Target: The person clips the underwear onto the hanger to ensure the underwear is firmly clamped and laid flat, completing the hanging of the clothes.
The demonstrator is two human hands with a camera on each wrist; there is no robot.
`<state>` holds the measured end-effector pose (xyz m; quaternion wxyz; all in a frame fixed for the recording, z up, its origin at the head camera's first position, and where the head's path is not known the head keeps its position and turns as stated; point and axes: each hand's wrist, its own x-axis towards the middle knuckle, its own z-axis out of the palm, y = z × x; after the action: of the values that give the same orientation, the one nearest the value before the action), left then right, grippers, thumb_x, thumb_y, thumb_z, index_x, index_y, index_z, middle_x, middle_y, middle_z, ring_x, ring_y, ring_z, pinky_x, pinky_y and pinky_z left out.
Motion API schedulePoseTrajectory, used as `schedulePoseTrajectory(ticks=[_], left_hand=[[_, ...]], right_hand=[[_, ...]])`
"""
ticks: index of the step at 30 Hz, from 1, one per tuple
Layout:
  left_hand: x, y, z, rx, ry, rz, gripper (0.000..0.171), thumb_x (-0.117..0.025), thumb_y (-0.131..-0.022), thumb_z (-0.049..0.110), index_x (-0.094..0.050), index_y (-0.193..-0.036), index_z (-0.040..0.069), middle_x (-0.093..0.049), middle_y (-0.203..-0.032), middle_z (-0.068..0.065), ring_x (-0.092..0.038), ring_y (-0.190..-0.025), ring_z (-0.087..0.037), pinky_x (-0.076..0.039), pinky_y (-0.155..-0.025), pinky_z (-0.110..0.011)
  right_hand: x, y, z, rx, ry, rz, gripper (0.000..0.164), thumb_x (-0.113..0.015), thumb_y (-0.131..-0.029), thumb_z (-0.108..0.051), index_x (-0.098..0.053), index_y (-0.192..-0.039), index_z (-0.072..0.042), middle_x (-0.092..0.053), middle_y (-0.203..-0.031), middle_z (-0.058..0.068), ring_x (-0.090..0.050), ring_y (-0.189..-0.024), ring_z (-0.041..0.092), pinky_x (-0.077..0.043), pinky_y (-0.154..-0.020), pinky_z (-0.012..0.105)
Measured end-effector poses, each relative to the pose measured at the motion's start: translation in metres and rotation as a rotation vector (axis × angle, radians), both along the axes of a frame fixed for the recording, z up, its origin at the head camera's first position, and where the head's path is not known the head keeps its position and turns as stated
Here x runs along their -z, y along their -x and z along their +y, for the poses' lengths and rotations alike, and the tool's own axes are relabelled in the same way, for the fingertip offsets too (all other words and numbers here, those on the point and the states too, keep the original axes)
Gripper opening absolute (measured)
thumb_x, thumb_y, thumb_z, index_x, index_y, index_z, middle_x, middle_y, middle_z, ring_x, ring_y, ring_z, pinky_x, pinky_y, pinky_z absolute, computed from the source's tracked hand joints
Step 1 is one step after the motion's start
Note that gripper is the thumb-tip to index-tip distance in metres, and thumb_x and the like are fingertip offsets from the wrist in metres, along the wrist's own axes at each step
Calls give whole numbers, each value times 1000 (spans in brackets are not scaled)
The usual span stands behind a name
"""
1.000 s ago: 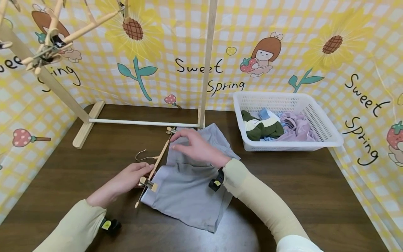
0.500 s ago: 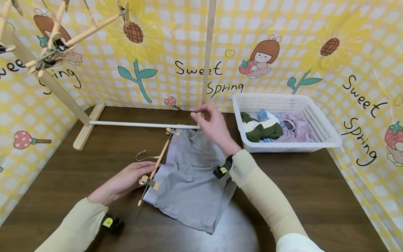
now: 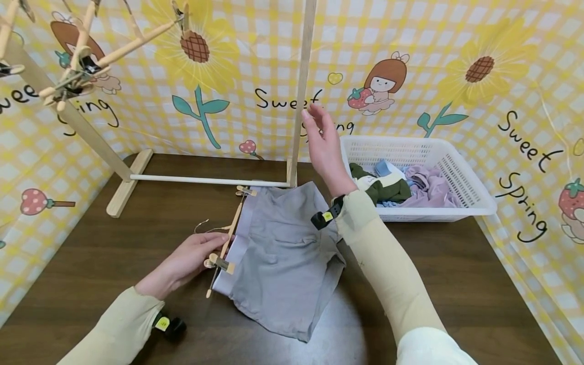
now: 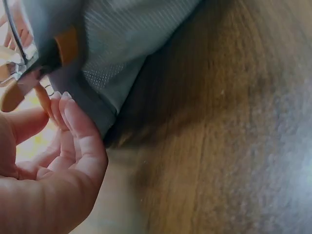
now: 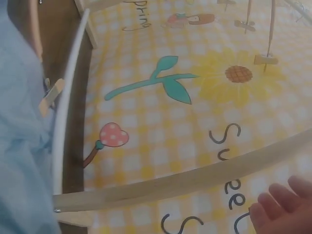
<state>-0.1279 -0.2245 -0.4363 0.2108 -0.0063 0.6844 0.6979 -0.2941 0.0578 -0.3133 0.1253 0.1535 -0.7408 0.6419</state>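
Grey shorts (image 3: 283,258) with a lavender waistband lie on the dark table, their waistband held by the two clips of a wooden clip hanger (image 3: 236,217). My left hand (image 3: 189,258) pinches the hanger's bar between thumb and fingers, just above the nearer clip (image 3: 222,264). In the left wrist view, that hand (image 4: 58,165) has its fingertips on the wood beside the cloth. My right hand (image 3: 327,147) is raised beyond the shorts, fingers loosely extended and holding nothing, close to the upright post (image 3: 303,86). It also appears low in the right wrist view.
A wooden rack with a white lower rail (image 3: 205,180) stands behind the shorts. More clip hangers (image 3: 132,44) hang at the upper left. A white basket (image 3: 474,208) with folded green, blue and lilac clothes (image 3: 431,185) is at the right, before a checked cloth backdrop.
My right hand has left the far clip area, moving right and up toward the post. The hanger and shorts have shifted slightly, while my left hand keeps its hold.
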Motion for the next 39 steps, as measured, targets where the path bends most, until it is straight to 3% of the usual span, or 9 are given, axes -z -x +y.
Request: schedulePoseTrajectory(ticks=[5, 11, 17, 22, 26, 31, 39], left_hand=[[-3, 0, 1, -33, 17, -16, 47, -55, -107, 20, -48, -139, -15, -66, -91, -2, -60, -75, -7, -53, -66, -23], [-2, -1, 1, 6, 54, 11, 46, -56, -106, 16, -48, -137, -17, -68, -108, -2, -64, -91, -11, -54, -79, -25], [-2, -5, 3, 23, -7, 23, 38, -57, -105, 12, -51, -129, -17, -69, -103, -6, -67, -89, -12, -56, -80, -27], [-8, -11, 4, 14, -49, 72, 30, -57, -104, 8, -53, -123, -15, -69, -98, -6, -67, -86, -12, -56, -78, -27], [-19, -15, 6, 7, -67, 139, 28, -58, -104, 8, -53, -120, -14, -69, -97, -7, -67, -86, -13, -57, -78, -30], [-40, -19, 7, 7, -75, 220, 28, -59, -104, 9, -54, -119, -14, -68, -97, -7, -67, -84, -13, -57, -77, -30], [-69, -19, 12, -14, -100, 266, 23, -60, -103, 7, -58, -117, -12, -68, -101, -7, -67, -85, -12, -56, -80, -26]], right_hand=[[-10, 10, -5, -33, 7, 12, 56, -40, -109, -47, -48, -150, -9, -52, -144, 2, -48, -129, 9, -38, -104, 24], [-10, 17, -10, -100, 63, 25, 53, -35, -111, -44, -60, -137, -4, -63, -127, 9, -59, -119, 18, -43, -101, 30], [-6, 20, -11, -152, 108, 60, 48, -38, -112, -40, -68, -117, -3, -70, -102, 13, -67, -99, 25, -49, -95, 41], [-5, 23, -11, -172, 92, 106, 46, -38, -112, -38, -68, -112, -3, -69, -99, 13, -67, -96, 25, -50, -94, 45], [-4, 24, -11, -176, 102, 110, 46, -39, -112, -38, -68, -111, -3, -69, -98, 13, -67, -95, 26, -50, -94, 47], [-4, 25, -13, -170, 119, 108, 45, -39, -112, -38, -69, -109, -3, -69, -96, 14, -67, -94, 27, -52, -92, 41], [-4, 24, -12, -175, 115, 114, 45, -39, -112, -38, -69, -110, -4, -69, -96, 14, -67, -94, 26, -52, -91, 36]])
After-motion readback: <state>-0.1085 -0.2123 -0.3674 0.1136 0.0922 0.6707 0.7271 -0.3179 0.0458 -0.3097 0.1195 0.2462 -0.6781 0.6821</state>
